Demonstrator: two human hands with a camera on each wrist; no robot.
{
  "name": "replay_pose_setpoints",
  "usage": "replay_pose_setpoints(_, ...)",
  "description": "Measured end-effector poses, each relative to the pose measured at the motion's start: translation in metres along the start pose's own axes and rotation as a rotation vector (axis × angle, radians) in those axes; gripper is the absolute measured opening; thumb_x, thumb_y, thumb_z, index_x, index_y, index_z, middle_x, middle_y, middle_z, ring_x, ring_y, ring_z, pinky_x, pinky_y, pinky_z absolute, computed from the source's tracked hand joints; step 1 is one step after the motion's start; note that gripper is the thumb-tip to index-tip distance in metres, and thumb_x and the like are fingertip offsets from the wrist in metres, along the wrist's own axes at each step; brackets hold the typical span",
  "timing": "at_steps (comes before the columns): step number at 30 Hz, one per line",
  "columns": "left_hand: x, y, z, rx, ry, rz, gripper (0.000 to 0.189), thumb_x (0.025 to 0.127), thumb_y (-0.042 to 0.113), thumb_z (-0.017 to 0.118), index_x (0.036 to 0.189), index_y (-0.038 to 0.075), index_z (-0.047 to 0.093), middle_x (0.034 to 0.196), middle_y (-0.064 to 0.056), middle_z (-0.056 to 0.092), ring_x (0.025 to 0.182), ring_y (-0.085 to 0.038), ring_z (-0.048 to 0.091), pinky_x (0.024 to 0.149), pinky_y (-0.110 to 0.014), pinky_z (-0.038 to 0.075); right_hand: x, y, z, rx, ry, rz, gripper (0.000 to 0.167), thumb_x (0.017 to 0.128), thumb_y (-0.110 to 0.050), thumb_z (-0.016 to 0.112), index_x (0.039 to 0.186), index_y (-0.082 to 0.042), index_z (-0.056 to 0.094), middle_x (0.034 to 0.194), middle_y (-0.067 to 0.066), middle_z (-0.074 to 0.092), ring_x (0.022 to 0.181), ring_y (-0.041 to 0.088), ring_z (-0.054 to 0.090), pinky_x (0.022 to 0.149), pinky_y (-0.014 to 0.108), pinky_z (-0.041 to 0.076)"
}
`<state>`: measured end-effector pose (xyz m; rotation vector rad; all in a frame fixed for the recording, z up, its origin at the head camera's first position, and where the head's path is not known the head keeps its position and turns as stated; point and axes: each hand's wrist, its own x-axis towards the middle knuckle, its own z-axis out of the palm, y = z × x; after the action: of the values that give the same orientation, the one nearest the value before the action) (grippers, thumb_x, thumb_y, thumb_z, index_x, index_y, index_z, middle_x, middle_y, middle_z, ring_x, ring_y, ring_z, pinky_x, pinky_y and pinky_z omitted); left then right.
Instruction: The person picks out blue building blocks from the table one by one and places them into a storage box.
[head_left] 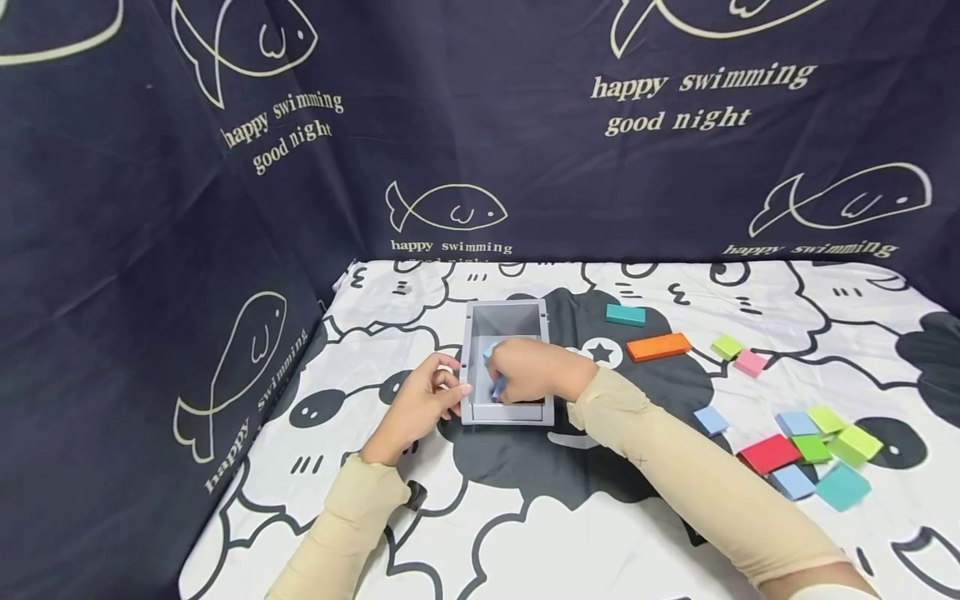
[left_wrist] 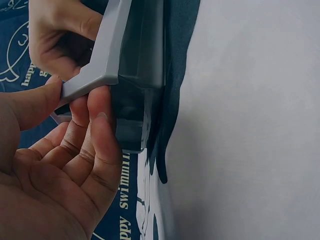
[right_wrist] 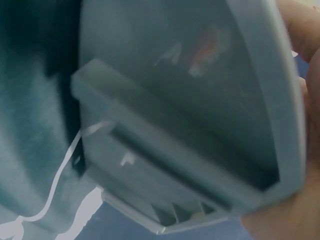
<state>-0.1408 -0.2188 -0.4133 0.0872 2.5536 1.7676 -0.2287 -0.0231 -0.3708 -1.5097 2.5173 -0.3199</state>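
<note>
A grey rectangular box [head_left: 507,413] with an open top stands on the cloth. My left hand [head_left: 423,406] pinches its left rim between thumb and fingertips, the fingers [left_wrist: 102,135] under the rim in the left wrist view. My right hand [head_left: 534,368] reaches inside the box with curled fingers. A small blue block [head_left: 498,387] shows at its fingertips, mostly hidden by the hand. Another light blue piece [head_left: 489,351] peeks out beside the knuckles. The right wrist view is blurred and shows the outside of the box [right_wrist: 165,135] close up.
Right of the box lie a teal block [head_left: 626,314] and an orange block [head_left: 658,347]. Beyond them are a green block [head_left: 726,347] and a pink block [head_left: 750,362]. Several mixed blocks, including a red one [head_left: 769,454], cluster at the right. A dark curtain [head_left: 555,167] hangs behind.
</note>
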Motion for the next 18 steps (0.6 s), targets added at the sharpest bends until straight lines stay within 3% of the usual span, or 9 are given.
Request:
replay_pose_setpoints(6, -0.001, 0.002, 0.001, 0.014, 0.014, -0.014, 0.032, 0.094, 0.009, 0.069, 0.12, 0.003, 0.052, 0.081, -0.011, 0.064, 0.065, -0.025, 0.064, 0.059, -0.032, 0.051, 0.007, -0.001, 0.002, -0.004, -0.075, 0.062, 0.018, 0.076, -0.009, 0.075, 0.065, -0.016, 0.062, 0.06, -0.008, 0.05, 0.058, 0.011, 0.041, 0.057, 0.026, 0.041)
replay_pose_setpoints(9, -0.003, 0.007, 0.001, 0.015, 0.017, -0.025, 0.03, 0.094, 0.005, 0.068, 0.119, 0.001, 0.052, 0.08, -0.014, 0.063, 0.066, -0.029, 0.064, 0.059, -0.033, 0.051, 0.007, -0.002, 0.004, -0.011, -0.078, 0.076, 0.03, 0.073, -0.004, 0.072, 0.057, -0.018, 0.052, 0.054, -0.009, 0.04, 0.055, 0.011, 0.036, 0.053, 0.026, 0.036)
replay_pose_setpoints(15, -0.012, 0.032, 0.002, 0.022, -0.005, -0.027, 0.027, 0.094, 0.0, 0.066, 0.115, -0.003, 0.051, 0.081, -0.023, 0.062, 0.07, -0.039, 0.064, 0.061, -0.035, 0.052, 0.006, -0.003, 0.009, -0.031, -0.053, 0.091, 0.044, 0.07, 0.002, 0.067, 0.05, -0.021, 0.036, 0.05, -0.009, 0.023, 0.052, 0.011, 0.028, 0.049, 0.025, 0.029)
replay_pose_setpoints(18, -0.011, 0.03, 0.002, 0.02, -0.003, -0.026, 0.027, 0.094, 0.001, 0.066, 0.116, -0.003, 0.051, 0.081, -0.023, 0.062, 0.07, -0.04, 0.064, 0.061, -0.036, 0.052, 0.004, -0.004, 0.009, -0.03, -0.032, 0.085, 0.044, 0.071, 0.003, 0.067, 0.05, -0.021, 0.036, 0.05, -0.01, 0.023, 0.052, 0.011, 0.028, 0.049, 0.025, 0.028)
